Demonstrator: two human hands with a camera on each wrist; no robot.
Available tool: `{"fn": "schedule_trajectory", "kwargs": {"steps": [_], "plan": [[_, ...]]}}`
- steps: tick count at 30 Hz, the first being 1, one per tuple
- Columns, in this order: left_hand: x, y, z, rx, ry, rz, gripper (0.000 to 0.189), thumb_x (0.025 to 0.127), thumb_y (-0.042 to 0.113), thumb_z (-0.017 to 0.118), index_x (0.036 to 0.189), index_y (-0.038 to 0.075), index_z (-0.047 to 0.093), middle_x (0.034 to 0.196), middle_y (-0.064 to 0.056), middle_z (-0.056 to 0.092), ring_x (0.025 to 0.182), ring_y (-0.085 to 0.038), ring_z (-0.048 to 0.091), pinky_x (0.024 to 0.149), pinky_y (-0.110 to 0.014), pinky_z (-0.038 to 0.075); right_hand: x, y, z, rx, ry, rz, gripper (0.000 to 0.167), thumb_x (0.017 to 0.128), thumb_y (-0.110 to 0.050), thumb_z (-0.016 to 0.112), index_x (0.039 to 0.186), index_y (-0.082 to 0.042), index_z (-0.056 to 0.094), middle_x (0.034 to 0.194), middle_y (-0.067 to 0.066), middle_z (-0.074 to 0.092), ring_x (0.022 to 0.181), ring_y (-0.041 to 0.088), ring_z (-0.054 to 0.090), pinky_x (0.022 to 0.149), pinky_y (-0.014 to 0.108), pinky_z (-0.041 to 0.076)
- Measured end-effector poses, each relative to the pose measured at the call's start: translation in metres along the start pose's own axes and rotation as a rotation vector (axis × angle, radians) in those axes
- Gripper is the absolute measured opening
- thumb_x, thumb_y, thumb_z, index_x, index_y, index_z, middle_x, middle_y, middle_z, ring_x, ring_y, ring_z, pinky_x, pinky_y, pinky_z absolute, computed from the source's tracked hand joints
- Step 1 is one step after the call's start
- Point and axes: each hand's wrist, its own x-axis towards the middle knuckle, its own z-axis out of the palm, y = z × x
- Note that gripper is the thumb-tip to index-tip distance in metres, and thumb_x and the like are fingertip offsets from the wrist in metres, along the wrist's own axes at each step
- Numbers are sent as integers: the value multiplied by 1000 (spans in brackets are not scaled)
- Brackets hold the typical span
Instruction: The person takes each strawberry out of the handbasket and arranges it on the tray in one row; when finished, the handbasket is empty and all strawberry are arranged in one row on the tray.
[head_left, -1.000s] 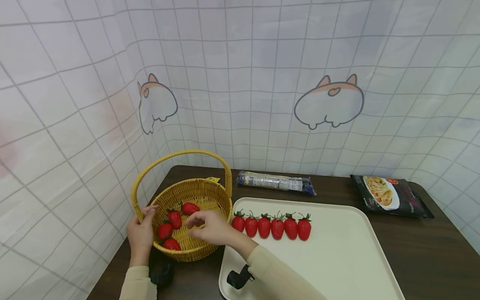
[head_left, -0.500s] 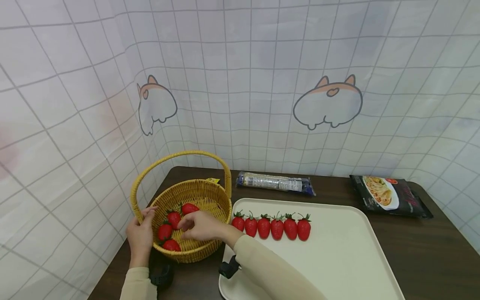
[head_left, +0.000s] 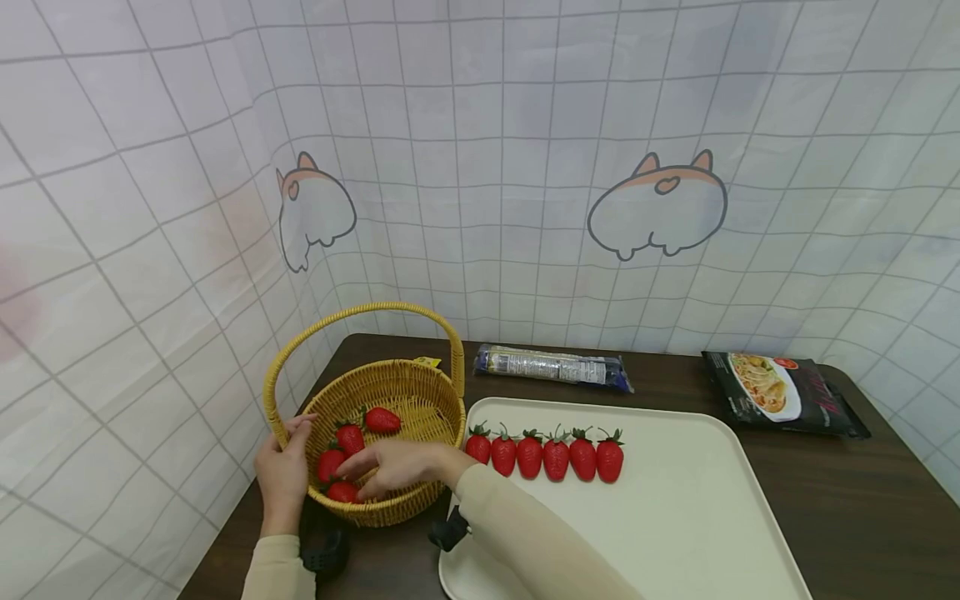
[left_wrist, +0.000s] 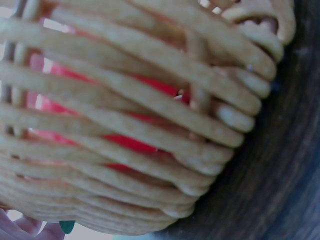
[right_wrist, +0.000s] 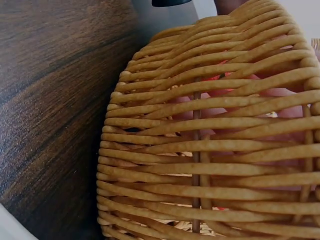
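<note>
White grid-pattern backdrop (head_left: 487, 208) with cartoon animal drawings (head_left: 657, 208), dark wood table (head_left: 840, 492) in front. Starting far left: left hand (head_left: 281, 475) gripping a yellow wicker basket (head_left: 375, 515) by the left side of its rim. Inside, four red strawberries (head_left: 349, 439), mostly bunched toward the left. Right hand (head_left: 401, 464) down in there too, index finger pretty straight, thumb spread apart from it, both right around the frontmost strawberry (head_left: 342, 492), can't really tell if touching. Next over, long plastic-wrapped packet (head_left: 553, 367) lying behind a cream tray (head_left: 675, 500), six more strawberries (head_left: 556, 459) lined up on that, leaves toward the backdrop. Far right, black packet (head_left: 787, 396) with a noodle dish printed on it
</note>
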Motion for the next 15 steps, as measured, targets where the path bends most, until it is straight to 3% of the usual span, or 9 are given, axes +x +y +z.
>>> {"fn": "schedule_trajectory", "kwargs": {"steps": [5,11,15], "plan": [[0,0,-1,2,-3,10,34,99,34,58,107,4,71,115,-13,69,93,-9,49,77,-26,32,1,0,-1,-25,-54,2,50,90,-7,64,139,-12,55,132,-3,59,121,7,52,99,22,41],[0,1,-1,7,-10,4,37,99,35,57,109,1,70,117,-15,68,104,-7,51,83,-26,34,1,1,0,40,-31,9,41,90,-5,65,131,-9,61,115,-3,64,104,4,57,88,21,47],[-1,1,-1,15,-13,-5,37,100,36,56,111,4,70,119,-15,67,109,-10,51,85,-26,34,0,2,1,71,-23,20,37,90,-4,66,126,-7,63,111,-5,65,99,3,59,85,21,48]]}}
